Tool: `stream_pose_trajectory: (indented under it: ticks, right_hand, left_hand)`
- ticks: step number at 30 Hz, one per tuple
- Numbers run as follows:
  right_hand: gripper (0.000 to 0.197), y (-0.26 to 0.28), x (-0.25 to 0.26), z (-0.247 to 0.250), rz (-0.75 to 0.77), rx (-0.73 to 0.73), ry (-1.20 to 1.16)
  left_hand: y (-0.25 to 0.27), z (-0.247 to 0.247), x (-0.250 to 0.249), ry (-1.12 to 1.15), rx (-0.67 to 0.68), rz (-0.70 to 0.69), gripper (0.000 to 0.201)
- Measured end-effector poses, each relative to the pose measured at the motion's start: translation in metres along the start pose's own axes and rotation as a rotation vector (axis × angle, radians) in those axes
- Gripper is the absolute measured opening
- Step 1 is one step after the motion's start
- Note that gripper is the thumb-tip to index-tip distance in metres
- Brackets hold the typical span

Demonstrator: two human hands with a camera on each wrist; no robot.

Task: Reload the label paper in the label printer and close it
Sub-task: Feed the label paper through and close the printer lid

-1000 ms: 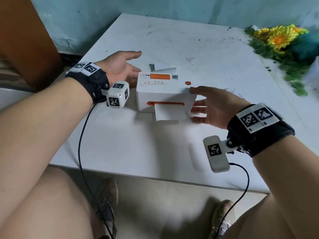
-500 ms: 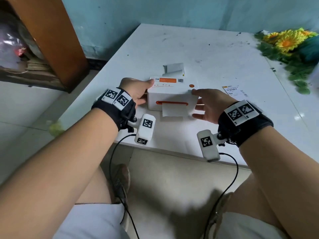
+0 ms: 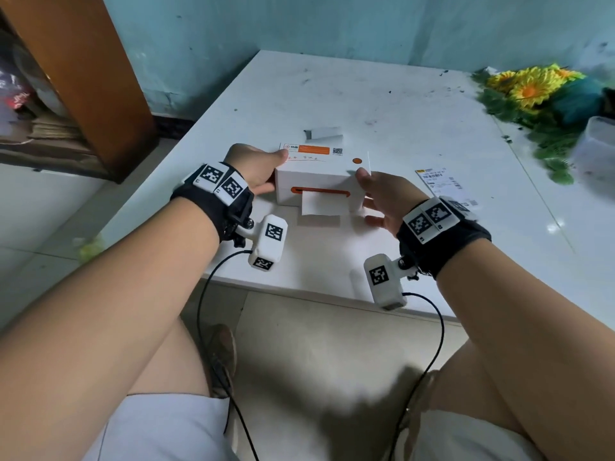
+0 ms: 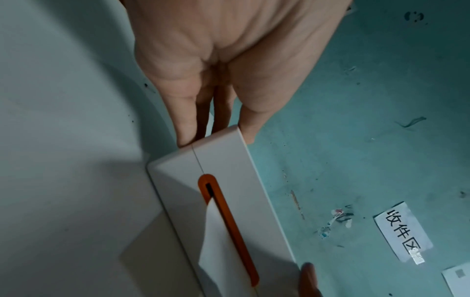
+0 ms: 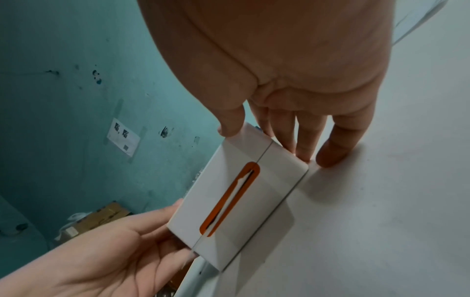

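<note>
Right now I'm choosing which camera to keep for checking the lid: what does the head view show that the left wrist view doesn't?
Only head: the printer's top with its orange button, a printed label on the table, flowers.
Only left wrist: a taped wall sign.
Both: the label printer, paper out of its orange slot, the left hand and right hand gripping its ends.

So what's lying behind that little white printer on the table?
Behind the label printer a folded white piece of paper shows on the table. Its lower part is hidden by the printer, so what it connects to cannot be seen.
</note>
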State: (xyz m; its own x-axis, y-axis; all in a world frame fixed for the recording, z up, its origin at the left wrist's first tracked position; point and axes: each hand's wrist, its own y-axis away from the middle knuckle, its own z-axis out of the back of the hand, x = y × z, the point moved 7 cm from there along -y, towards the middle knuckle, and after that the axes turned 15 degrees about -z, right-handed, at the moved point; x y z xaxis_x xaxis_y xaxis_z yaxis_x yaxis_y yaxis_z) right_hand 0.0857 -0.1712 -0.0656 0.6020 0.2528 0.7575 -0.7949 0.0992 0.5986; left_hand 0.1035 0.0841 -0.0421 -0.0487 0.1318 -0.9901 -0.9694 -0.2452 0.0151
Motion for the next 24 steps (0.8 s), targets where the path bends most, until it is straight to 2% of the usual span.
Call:
stream_pose_trajectory:
  ticks: [3, 6, 10, 15, 17, 20, 24]
  right_hand:
    - [0.05, -0.001, 0.004, 0.001, -0.007, -0.023, -0.033]
    - [0.048, 0.002, 0.007, -0.001, -0.017, -0.041, 0.0]
    - [0.056, 0.006, 0.012, -0.003, -0.009, -0.055, 0.064]
    - [0.055, 0.003, 0.019, -0.003, 0.008, -0.075, 0.14]
    - [0.05, 0.004, 0.02, -0.001, 0.016, -0.09, 0.175]
    - [0.026, 0.004, 0.021, 0.001, 0.017, -0.106, 0.213]
    - [0.029, 0.003, 0.018, 0.003, -0.034, -0.067, 0.132]
  left_hand:
    - [0.001, -0.003, 0.009, 0.055, 0.063, 0.031, 0.045]
    - [0.006, -0.003, 0.009, 0.067, 0.076, 0.043, 0.033]
    - [0.008, -0.009, 0.005, 0.11, 0.098, 0.066, 0.025]
    - [0.001, -0.01, 0.0, 0.079, 0.103, 0.069, 0.025]
    - [0.0, -0.01, -0.001, 0.038, 0.11, 0.061, 0.02]
    - [0.0, -0.01, -0.007, -0.02, 0.137, 0.031, 0.01]
    - [0.003, -0.011, -0.009, -0.031, 0.152, 0.026, 0.011]
